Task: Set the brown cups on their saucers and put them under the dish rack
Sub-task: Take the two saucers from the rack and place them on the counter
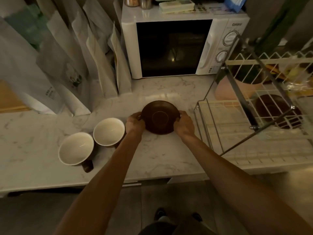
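While both hands are gripping the one saucer, everything else is waiting around it, largest first:

Counter: the pale marble-patterned countertop (160,155) is carrying all the task's things; the white microwave oven (183,48) is standing at its back edge.

Rack: the white wire dish rack on chrome legs (264,106) is sitting to the right of the hands. A second dark brown round dish (277,111) is showing through its wires; I cannot tell whether it is lying on the rack or beneath it.

Saucer: the dark brown round ceramic saucer (160,117) is being held in the middle of the counter, between the cups and the rack. Whether it is resting on the marble or just off it I cannot tell.

Cups: two brown cups with cream-white insides, the far one (109,131) and the near one (76,148), are standing upright and just beside each other, left of the saucer. Neither is on a saucer yet.

Hands: the left hand (135,123) is pinching the saucer's left rim, the right hand (184,124) its right rim, fingers curled round the edge.

Deciding relation: the cups are lying to the left, and the far cup is nearly touching the left hand, so that hand is looking the likelier one to fetch it.
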A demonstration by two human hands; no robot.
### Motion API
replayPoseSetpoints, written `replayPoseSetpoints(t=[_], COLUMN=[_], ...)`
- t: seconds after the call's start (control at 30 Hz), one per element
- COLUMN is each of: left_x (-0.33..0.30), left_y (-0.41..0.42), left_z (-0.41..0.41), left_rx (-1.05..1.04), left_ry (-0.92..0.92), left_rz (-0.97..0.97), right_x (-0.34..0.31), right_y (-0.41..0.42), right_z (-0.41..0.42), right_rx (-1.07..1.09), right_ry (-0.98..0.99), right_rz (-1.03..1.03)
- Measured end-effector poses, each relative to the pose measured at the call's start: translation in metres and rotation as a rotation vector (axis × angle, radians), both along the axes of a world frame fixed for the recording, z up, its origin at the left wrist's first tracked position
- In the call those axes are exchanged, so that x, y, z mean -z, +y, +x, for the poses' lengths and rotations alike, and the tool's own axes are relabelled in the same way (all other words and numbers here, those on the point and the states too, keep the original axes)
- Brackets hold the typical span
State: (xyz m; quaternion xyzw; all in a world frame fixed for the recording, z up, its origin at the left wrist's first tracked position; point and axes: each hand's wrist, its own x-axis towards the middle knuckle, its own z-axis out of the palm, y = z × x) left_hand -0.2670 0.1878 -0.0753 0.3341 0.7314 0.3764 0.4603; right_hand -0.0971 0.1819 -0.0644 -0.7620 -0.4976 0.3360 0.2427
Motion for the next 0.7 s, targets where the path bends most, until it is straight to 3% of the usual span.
replayPoseSetpoints(t=[0.7], left_x=[0.002], left_y=[0.018], left_z=[0.003], left_rx=[0.024], left_ry=[0.109], left_rz=[-0.025], right_x=[0.007], right_y=[0.019], right_z=[-0.003], right_rx=[-0.012], right_ry=[-0.007], right_rz=[-0.013])
